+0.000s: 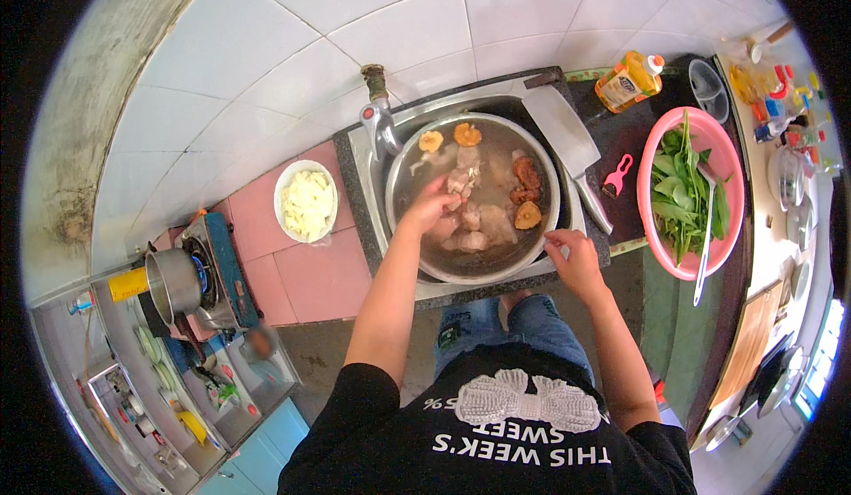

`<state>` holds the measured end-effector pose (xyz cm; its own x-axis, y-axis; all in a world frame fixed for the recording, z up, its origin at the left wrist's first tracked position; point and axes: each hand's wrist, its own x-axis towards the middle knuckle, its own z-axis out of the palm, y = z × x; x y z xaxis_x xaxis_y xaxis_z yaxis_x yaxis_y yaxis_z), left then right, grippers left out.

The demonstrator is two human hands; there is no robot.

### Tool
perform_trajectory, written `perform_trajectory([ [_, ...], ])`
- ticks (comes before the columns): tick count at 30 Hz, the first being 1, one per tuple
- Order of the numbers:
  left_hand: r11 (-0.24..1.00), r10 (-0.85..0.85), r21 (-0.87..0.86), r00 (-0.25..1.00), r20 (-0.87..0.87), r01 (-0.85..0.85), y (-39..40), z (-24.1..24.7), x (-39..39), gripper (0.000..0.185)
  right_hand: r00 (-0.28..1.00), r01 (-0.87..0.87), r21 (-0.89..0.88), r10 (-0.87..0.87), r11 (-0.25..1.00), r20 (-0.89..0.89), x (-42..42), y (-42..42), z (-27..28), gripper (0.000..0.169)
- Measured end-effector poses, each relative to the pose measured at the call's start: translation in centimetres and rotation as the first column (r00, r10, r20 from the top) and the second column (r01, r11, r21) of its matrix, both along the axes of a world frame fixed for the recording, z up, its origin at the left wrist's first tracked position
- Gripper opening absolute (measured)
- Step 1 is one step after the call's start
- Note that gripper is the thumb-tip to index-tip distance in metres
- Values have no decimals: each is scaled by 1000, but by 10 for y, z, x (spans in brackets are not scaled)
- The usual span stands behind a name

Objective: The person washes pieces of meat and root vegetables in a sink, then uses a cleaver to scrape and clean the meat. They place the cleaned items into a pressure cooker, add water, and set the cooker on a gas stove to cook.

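A round metal basin point(392, 216) sits in the sink, filled with cloudy water. Pale chunks of raw meat point(473, 241) lie in it, and several brown dried mushrooms point(527, 172) float near its edges. My left hand point(435, 204) is over the middle of the basin, its fingers closed around some pieces of meat point(463, 179) at the water. At the basin's lower right rim is my right hand point(573, 256), fingers curled with thumb and fingertips by the rim; whether it grips the rim is unclear. A cleaver point(562, 126) rests across the sink's right edge, handle towards me.
The faucet point(380, 126) rises behind the basin. Left stand a white bowl of pale slices point(308, 206) and a pot point(174, 281) on a lit gas stove point(216, 269). Right are a pink peeler point(618, 174), a soap bottle point(628, 83) and a pink basin point(643, 189) of leafy greens with a spoon.
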<state>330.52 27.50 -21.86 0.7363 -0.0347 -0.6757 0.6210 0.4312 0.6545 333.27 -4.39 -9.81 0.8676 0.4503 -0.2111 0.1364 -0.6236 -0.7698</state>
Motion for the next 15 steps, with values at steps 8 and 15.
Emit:
perform_trajectory([
  [8,998,-7,-57,1000,-16,6,12,-5,-14,51,1000,-20,-35,20,999,5,0,-6,-6,18],
  [15,559,-243,800,966,-92,217,6,-8,-22,48,1000,9,-22,-9,1000,1,-1,-11,-9,19],
])
